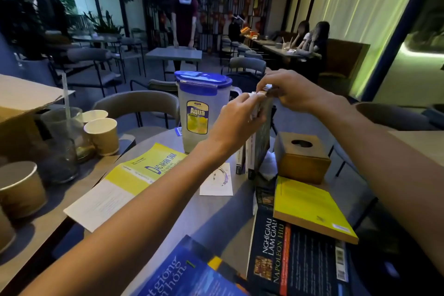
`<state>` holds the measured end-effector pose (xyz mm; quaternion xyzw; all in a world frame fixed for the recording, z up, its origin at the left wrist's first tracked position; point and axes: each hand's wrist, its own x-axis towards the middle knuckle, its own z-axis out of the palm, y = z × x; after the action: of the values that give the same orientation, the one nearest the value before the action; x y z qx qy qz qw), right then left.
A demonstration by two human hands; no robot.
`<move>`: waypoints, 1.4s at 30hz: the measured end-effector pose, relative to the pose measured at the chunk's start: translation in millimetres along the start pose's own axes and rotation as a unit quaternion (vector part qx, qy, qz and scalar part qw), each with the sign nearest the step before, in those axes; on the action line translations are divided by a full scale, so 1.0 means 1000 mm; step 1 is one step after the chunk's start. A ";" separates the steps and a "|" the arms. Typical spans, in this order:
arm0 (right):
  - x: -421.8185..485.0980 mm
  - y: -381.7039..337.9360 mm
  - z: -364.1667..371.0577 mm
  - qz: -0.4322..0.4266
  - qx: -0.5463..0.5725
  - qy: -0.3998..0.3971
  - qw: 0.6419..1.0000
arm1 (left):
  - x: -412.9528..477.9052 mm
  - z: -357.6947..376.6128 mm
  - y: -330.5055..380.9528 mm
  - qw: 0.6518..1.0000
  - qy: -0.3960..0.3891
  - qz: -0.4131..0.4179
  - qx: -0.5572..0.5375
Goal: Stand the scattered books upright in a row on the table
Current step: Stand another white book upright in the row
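Upright books (255, 149) stand beneath both hands, left (236, 119) and right (292, 94), pinching their top edges.

There are 3 upright books (254, 149), 5 flat books (298, 262), 4 paper cups (103, 136), 1 pitcher (203, 110), 1 tissue box (301, 156), 2 glasses (63, 132) and 1 card (217, 180).

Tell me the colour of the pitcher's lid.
Blue, on the pitcher lid; the head view shows it.
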<state>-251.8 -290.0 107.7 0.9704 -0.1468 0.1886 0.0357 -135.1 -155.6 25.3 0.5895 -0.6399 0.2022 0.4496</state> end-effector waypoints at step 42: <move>0.000 -0.002 0.033 0.081 0.074 0.021 0.994 | 0.004 -0.014 -0.036 0.987 -0.081 -0.050 0.129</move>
<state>-239.4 -291.8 76.8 0.9511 -0.2096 0.2214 -0.0490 -96.2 -155.4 25.9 0.6884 -0.6125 0.2117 0.3258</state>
